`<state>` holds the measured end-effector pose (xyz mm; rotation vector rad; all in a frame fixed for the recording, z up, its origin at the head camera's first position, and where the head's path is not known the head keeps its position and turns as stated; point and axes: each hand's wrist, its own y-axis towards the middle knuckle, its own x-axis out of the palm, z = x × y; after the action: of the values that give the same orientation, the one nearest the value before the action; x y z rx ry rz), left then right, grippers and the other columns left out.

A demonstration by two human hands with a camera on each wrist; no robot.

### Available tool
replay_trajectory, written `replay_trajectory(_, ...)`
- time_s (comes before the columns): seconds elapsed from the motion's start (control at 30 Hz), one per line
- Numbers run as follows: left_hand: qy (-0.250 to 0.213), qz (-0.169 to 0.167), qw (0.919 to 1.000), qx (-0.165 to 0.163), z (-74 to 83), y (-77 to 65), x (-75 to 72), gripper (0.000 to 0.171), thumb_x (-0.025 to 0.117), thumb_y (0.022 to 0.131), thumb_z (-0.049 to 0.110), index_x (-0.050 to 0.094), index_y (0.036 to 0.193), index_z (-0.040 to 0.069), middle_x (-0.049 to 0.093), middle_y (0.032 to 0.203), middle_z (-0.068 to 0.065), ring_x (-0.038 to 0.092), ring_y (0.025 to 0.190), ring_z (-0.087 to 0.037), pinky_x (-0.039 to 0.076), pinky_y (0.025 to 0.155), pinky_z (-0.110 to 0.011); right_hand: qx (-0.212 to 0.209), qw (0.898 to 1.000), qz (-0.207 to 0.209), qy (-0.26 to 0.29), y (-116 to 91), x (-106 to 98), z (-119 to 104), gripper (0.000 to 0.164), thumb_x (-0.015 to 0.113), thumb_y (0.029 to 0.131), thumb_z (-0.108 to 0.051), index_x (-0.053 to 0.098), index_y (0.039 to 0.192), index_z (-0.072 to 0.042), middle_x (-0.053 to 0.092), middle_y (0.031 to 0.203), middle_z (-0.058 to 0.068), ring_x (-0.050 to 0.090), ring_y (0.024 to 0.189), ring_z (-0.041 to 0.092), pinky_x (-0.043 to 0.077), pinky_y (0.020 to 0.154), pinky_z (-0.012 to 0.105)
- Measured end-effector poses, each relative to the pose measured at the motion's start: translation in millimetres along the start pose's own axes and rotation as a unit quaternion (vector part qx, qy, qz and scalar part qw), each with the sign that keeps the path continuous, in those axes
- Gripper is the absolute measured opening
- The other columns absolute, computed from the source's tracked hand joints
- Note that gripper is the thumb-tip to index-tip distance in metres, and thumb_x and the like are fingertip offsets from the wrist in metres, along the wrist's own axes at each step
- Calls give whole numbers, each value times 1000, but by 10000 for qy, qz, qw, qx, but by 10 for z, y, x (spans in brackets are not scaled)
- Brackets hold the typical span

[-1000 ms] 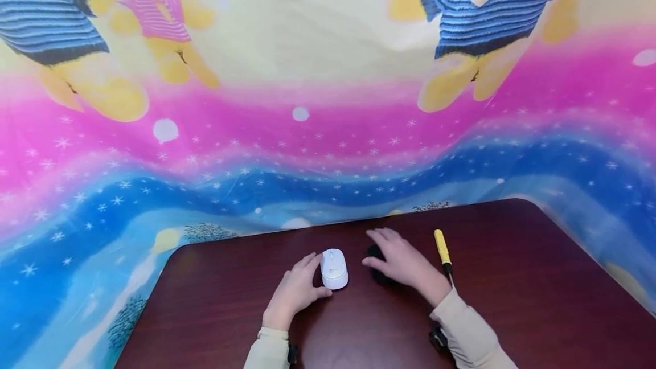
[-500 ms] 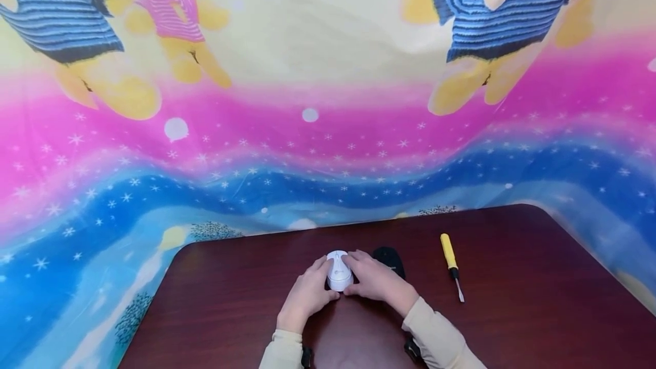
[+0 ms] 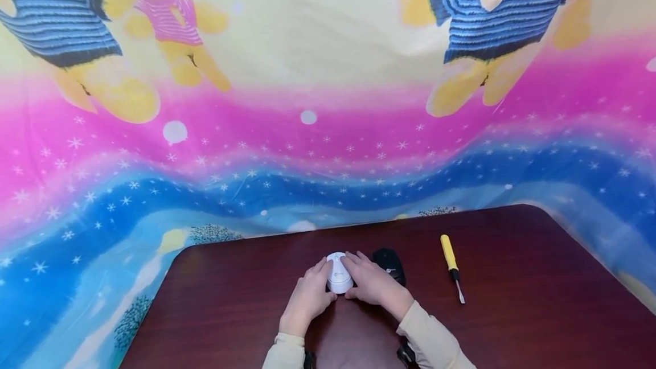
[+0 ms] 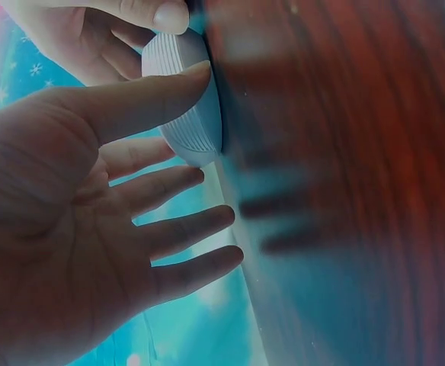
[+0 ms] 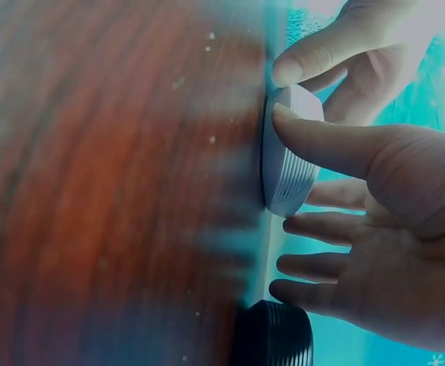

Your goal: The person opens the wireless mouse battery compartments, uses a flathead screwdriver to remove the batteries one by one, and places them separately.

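Observation:
A white computer mouse (image 3: 339, 278) lies on the dark table between my two hands. My left hand (image 3: 306, 296) holds it from the left, thumb at its near end and index finger along its side; in the left wrist view the other fingers (image 4: 196, 229) extend away from it. From the right, my right hand (image 3: 376, 283) holds the same mouse with thumb and index finger, its remaining fingers (image 5: 314, 265) spread out. The ribbed side of the white mouse (image 5: 295, 179) shows in the right wrist view. Just beyond the right hand sits a black mouse (image 3: 392, 265), partly hidden by it.
A screwdriver (image 3: 449, 255) with a yellow handle lies farther right on the table. The reddish-brown table (image 3: 512, 278) has a rounded back edge. Behind it hangs a printed cloth (image 3: 328, 147) with bears and snowflakes.
My right hand has left the black mouse and moved left onto the white mouse. The left hand stays at the white mouse. The head view has shifted slightly.

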<state>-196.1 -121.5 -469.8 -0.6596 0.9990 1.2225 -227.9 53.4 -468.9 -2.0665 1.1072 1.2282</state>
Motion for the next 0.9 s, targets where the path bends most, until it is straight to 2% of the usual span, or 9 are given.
replay_trajectory(0.3, -42, 62, 10000, -38, 7, -4, 47, 65, 82, 84, 2, 55, 142, -7, 52, 148, -29, 56, 129, -45, 49, 97, -64, -103, 9999, 76, 105, 2, 34, 28, 75, 86, 84, -10, 48, 148, 5, 43, 155, 26, 40, 142, 50, 41, 109, 62)
replay_trajectory(0.67, -191, 35, 9998, -47, -2, -1, 36, 66, 83, 83, 1, 55, 142, -7, 51, 148, -29, 56, 128, -46, 48, 94, -67, -236, 9995, 24, 220, 25, 16, 78, 76, 85, 85, -10, 48, 149, 5, 44, 155, 27, 48, 138, 42, 45, 107, 56)
replay_trajectory(0.9, -413, 97, 9991, 27, -47, -7, 16, 66, 81, 83, -5, 54, 142, -8, 54, 145, -28, 58, 124, -47, 50, 94, -65, -313, 9985, 50, 441, 96, -36, 127, 66, 85, 88, -20, 57, 143, 3, 60, 142, 19, 59, 128, 33, 51, 102, 50)
